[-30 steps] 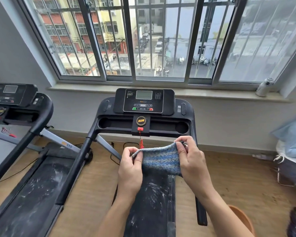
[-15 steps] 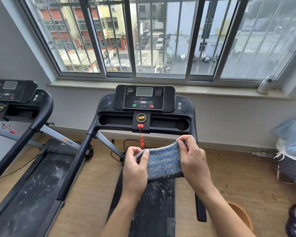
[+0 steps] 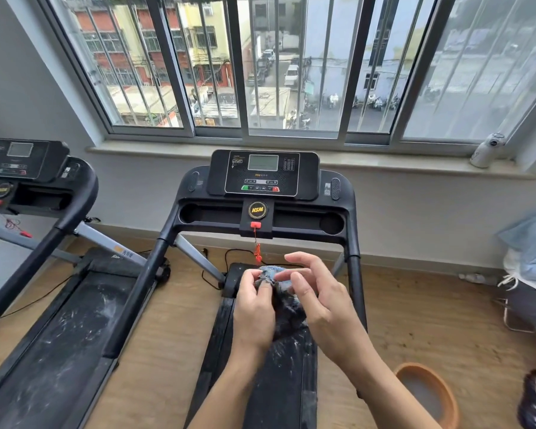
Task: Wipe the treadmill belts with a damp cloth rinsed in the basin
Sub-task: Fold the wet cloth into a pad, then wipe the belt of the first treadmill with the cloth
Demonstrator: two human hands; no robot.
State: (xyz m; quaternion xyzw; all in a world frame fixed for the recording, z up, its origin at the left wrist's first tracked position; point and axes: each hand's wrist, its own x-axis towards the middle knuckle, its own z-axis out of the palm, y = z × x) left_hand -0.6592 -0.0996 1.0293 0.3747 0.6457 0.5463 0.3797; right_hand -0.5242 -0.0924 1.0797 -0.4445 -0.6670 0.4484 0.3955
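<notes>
Above the dusty treadmill belt (image 3: pixel 279 385), the left hand (image 3: pixel 254 311) is clutching the bunched blue cloth (image 3: pixel 272 271), while the right hand (image 3: pixel 322 301) is hovering there too, fingers spread and released.

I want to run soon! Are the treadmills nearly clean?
Not yet. Done: nothing, the middle belt and left belt both show white smudges. In hand: left hand holds the bunched cloth, right hand open beside it. Left: wiping both belts, rinsing in the basin.

small home gym room (upper floor), two treadmills (image 3: pixel 260 212), barred window (image 3: pixel 291 66)
</notes>
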